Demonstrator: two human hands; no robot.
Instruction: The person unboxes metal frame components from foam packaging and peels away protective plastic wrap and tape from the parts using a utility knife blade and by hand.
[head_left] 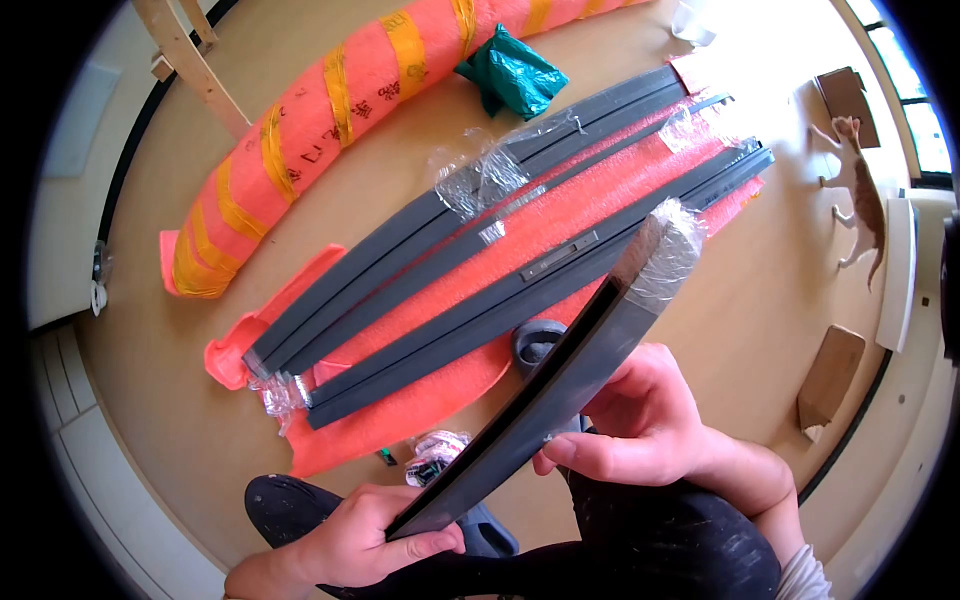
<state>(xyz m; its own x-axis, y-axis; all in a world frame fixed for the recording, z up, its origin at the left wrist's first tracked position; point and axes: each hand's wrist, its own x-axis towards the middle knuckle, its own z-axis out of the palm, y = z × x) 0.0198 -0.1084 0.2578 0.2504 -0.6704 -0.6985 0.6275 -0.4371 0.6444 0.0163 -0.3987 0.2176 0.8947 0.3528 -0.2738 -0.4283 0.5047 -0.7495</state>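
Observation:
A long dark grey profile strip (560, 400) with a groove along it slants up from my lap, its far end wrapped in clear plastic film (664, 262). My left hand (362, 537) is closed around the near end. My right hand (645, 415) is closed at the right edge of the strip, around its middle, with the thumb pressed near the edge; some fingertips are hidden. More dark grey strips (380, 255) lie beyond on pink foam sheeting (440, 300), partly bound with clear film. One strip (440, 295) has a metal lock plate (560, 257) set in it.
A long pink foam roll (310, 120) bound with yellow tape curves behind, with a teal plastic bag (512, 72) beside it. A cat (858, 190) stands at the right near a cardboard box (848, 105). Cardboard (830, 382) lies lower right. A wooden frame (190, 60) stands upper left.

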